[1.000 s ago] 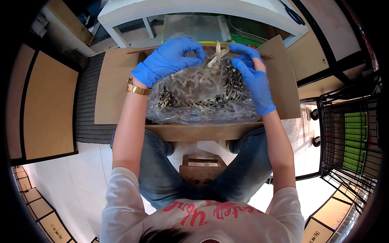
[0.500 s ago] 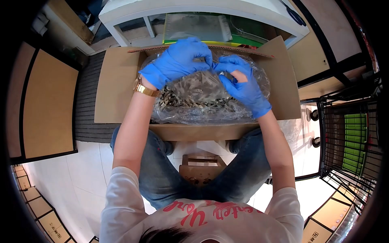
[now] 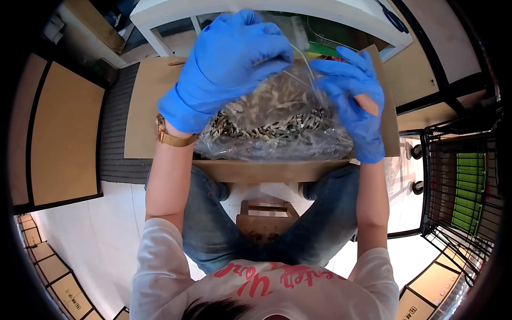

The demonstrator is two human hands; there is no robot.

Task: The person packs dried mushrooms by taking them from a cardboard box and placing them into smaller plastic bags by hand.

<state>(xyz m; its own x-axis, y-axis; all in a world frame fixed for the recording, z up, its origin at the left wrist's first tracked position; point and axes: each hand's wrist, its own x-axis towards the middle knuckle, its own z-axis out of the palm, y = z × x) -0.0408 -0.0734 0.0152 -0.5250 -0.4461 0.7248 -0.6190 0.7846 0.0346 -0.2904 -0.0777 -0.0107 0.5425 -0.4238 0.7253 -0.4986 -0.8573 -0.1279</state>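
Note:
Both hands wear blue gloves. My left hand (image 3: 234, 66) is raised over the box, its fingers closed in a pinch on the edge of a clear plastic bag (image 3: 272, 96). At the bag's right edge is my right hand (image 3: 354, 98), thumb and fingers closing on the plastic, palm partly bare through a gap in the glove. The bag hangs between the hands. Below it, small grey-brown dried pieces (image 3: 266, 129), perhaps dried fish, lie in a clear plastic liner (image 3: 256, 152) within an open cardboard box (image 3: 144, 114).
A white table (image 3: 170, 10) stands behind the box, with scissors (image 3: 392, 17) at its right. To the right is a black wire cart (image 3: 437, 181) with a green crate (image 3: 469, 186). A small wooden stool (image 3: 264, 221) sits between my legs. Cabinets (image 3: 64, 133) flank the left.
Both hands have risen and moved apart, the left up and the right to the right. The clear bag is now lifted and stretched between them, and more dried pieces show below.

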